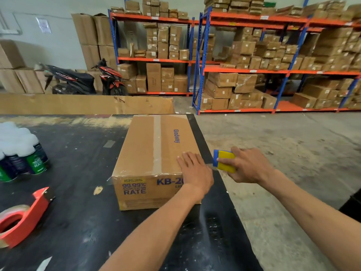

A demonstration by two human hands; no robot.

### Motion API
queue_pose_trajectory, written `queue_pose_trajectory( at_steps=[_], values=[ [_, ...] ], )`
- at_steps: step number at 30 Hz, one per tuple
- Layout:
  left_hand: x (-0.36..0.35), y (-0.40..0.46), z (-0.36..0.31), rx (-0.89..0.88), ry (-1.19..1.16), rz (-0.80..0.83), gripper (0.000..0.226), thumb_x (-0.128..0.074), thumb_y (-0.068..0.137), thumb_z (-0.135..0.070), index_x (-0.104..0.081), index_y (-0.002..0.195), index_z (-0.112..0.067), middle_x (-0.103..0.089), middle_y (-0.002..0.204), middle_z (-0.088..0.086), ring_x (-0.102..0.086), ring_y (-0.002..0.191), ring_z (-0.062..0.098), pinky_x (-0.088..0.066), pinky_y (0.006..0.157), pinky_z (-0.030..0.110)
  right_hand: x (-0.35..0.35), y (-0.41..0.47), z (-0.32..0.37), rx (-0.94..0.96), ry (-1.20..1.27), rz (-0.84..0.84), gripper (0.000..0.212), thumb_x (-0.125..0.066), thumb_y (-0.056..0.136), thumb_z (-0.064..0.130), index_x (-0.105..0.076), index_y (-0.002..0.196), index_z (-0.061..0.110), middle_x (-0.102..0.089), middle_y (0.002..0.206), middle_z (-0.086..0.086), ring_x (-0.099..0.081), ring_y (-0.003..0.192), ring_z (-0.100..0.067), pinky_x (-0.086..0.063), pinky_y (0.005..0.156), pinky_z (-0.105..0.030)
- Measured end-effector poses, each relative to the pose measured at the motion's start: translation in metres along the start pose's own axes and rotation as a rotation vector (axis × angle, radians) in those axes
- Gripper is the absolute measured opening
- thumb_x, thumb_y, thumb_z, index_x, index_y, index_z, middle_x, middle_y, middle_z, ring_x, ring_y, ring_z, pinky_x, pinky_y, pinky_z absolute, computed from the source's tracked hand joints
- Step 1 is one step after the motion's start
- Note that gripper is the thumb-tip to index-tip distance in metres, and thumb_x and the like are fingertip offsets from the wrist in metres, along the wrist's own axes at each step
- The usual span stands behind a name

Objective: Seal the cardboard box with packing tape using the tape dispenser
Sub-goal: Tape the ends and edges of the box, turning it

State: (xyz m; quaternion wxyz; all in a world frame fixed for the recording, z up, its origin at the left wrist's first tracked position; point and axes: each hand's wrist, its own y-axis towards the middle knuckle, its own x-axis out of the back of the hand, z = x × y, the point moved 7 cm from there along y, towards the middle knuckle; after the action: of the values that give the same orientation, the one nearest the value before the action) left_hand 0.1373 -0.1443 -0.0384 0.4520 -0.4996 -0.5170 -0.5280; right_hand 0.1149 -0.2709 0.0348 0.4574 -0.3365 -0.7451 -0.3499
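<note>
A brown cardboard box (152, 151) lies on the black table (78, 153), its flaps closed and a strip of clear tape (157, 145) running along the top seam and over the near face. My left hand (195, 171) rests flat on the box's near right top corner. Just right of the box, my right hand (248, 165) grips a yellow and blue tape dispenser (224, 160), held beside the box's right side above the table edge. A short piece of tape seems to reach from it toward the box.
A red tape dispenser (23, 218) with a tape roll lies at the table's near left. A pack of spray cans (21, 153) stands at the left edge. The table's right edge runs just past the box, with concrete floor beyond. Shelving with cartons (254, 61) and a scooter (82, 79) stand behind.
</note>
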Motion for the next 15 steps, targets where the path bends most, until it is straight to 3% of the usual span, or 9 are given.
queue_pose_trajectory(
  at_steps=[4,7,10,13,15],
  values=[
    [-0.004,0.002,0.006,-0.132,0.026,-0.007,0.066,-0.02,0.104,-0.037,-0.008,0.156,0.002,-0.009,0.162,0.029,-0.006,0.149,0.047,-0.004,0.118,0.064,0.001,0.0,0.003,-0.032,0.032,-0.028,0.045,-0.087,0.055,0.04,-0.077,0.098,0.039,-0.06,0.071,-0.009,-0.058,0.042,-0.033,-0.043,0.039,-0.03],
    [-0.005,-0.001,0.021,-0.197,0.043,0.109,0.067,-0.02,0.103,-0.037,0.0,0.157,-0.002,-0.001,0.163,0.026,0.001,0.15,0.044,-0.001,0.119,0.061,0.011,0.004,0.007,-0.07,0.101,-0.111,0.042,-0.088,0.054,0.04,-0.078,0.095,0.039,-0.06,0.067,-0.007,-0.056,0.038,-0.033,-0.036,0.041,-0.026],
    [0.004,-0.011,0.051,-0.233,0.021,0.261,0.08,-0.033,0.097,-0.039,0.009,0.157,-0.006,0.0,0.164,0.017,0.0,0.15,0.037,-0.005,0.121,0.057,0.025,0.013,0.01,-0.114,0.18,-0.166,0.035,-0.068,0.065,0.055,-0.078,0.096,0.041,-0.061,0.067,-0.005,-0.059,0.043,-0.033,-0.036,0.041,-0.026],
    [0.016,-0.016,0.084,-0.147,-0.006,0.27,0.105,-0.053,0.085,-0.046,0.013,0.155,-0.006,-0.008,0.159,0.013,-0.012,0.144,0.037,-0.017,0.118,0.053,0.036,0.027,0.012,-0.154,0.194,-0.201,0.042,-0.072,0.066,0.048,-0.074,0.107,0.045,-0.059,0.071,-0.003,-0.061,0.056,-0.032,-0.024,0.049,-0.02],
    [0.015,-0.02,0.099,-0.002,-0.038,0.19,0.109,-0.047,0.085,-0.066,0.007,0.156,-0.004,-0.01,0.158,0.02,-0.012,0.143,0.043,-0.015,0.116,0.055,0.041,0.036,0.017,-0.15,0.191,-0.225,0.047,-0.07,0.07,0.049,-0.069,0.117,0.047,-0.059,0.077,-0.003,-0.062,0.066,-0.029,-0.016,0.049,-0.02]
  ],
)
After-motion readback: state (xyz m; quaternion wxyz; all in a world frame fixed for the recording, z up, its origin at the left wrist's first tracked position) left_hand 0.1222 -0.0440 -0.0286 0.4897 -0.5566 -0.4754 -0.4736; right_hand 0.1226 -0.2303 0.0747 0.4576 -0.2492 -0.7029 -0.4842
